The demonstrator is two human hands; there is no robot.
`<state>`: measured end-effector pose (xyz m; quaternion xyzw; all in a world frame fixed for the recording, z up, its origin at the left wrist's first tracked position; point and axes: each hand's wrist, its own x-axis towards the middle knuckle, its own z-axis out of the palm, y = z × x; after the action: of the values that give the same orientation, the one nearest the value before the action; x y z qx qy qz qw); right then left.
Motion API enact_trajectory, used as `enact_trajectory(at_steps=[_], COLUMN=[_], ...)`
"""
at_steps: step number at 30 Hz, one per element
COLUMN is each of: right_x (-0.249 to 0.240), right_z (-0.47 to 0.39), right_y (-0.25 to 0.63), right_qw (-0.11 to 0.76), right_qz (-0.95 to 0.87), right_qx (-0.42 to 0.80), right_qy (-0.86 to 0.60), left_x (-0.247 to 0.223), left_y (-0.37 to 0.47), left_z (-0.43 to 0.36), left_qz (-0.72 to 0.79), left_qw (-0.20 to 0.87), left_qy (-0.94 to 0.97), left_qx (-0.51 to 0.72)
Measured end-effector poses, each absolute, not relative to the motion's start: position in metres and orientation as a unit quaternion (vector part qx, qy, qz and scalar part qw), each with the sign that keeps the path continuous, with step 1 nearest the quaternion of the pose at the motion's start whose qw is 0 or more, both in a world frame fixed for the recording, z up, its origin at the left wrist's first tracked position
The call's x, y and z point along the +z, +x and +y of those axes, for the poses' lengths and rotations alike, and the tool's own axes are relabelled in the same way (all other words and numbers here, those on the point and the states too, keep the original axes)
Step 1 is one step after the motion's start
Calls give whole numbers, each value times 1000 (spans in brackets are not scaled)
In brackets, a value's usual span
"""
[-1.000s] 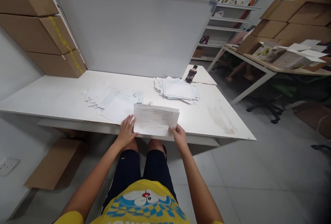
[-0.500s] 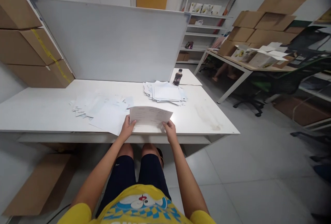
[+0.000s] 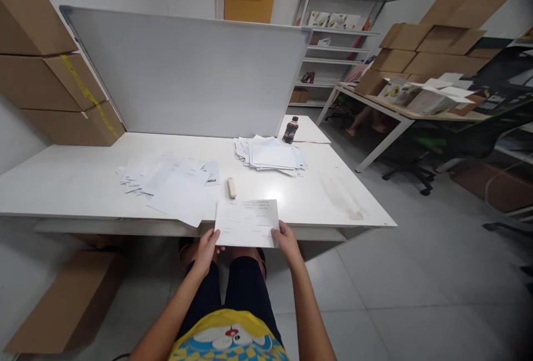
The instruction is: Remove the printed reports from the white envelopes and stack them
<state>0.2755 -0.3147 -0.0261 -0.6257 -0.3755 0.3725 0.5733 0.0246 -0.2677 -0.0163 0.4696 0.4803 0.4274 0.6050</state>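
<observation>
White desk (image 3: 312, 200) before an upright whiteboard (image 3: 187, 72). Printed paper (image 3: 246, 223) spans the gap between both hands at the desk's front edge, its long axis running left to right; whether it touches the desktop cannot be told. Left hand (image 3: 207, 247) pinches its left side near the lower corner, right hand (image 3: 286, 239) its right side, thumbs uppermost. Just beyond the paper's far edge lies a small cream object (image 3: 232, 188), perhaps a stapler, its long axis pointing roughly away from the person, nearer the left hand than the right. Loose papers (image 3: 179, 189) lie to its left.
</observation>
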Motion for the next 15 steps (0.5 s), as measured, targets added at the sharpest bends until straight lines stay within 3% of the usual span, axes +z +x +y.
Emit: enact_trajectory(at_steps=[5,10,15], right_x=[-13,17,41], right_z=[-309,-289,-248], right_y=[287,276,229], right_qw=[528,485,361], right_qz=[-404,-478,-695], right_qx=[308,37,33], right_qy=[-681,-732,-621], left_x=[-18,-8,0], left_y=[38,58,76], left_z=[-262,-262,-262], left_qz=[458,452,460], left_qw=[648,699,738], left_qy=[472,419,354], left_qx=[384,362,345])
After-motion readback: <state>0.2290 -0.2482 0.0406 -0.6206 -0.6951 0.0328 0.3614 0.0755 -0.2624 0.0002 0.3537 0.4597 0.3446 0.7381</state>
